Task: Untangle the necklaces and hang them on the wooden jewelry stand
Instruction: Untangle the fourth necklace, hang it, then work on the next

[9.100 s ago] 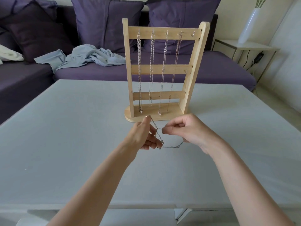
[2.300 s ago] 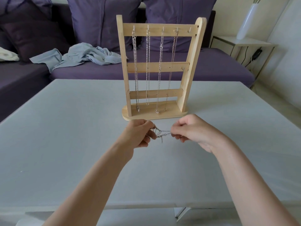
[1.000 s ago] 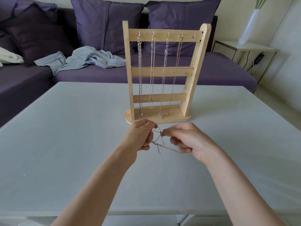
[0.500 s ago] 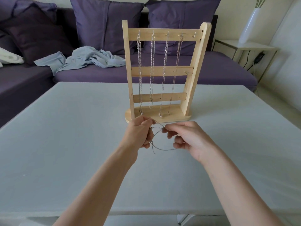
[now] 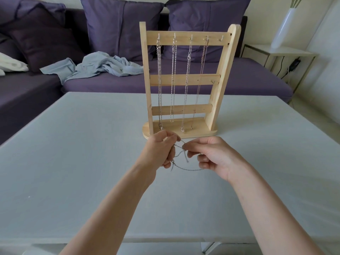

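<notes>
Both hands are busy on the last chain: left hand (image 5: 161, 150) pinches one end of the tangled necklace (image 5: 181, 159) with its fingers curled, right hand (image 5: 211, 155) pinches a strand at the knot, all just above the table (image 5: 73, 162) and right in front of the wooden jewelry stand (image 5: 185, 83) near the far edge. Four necklaces (image 5: 173, 80) already hang from the top bar, and the hook (image 5: 221, 38) at its right end looks free, so I'd say it's mostly done, only this knot and one hanging left. Compared with half a second ago, hardly anything differs; the lower loop droops about the same, hands a touch closer.
</notes>
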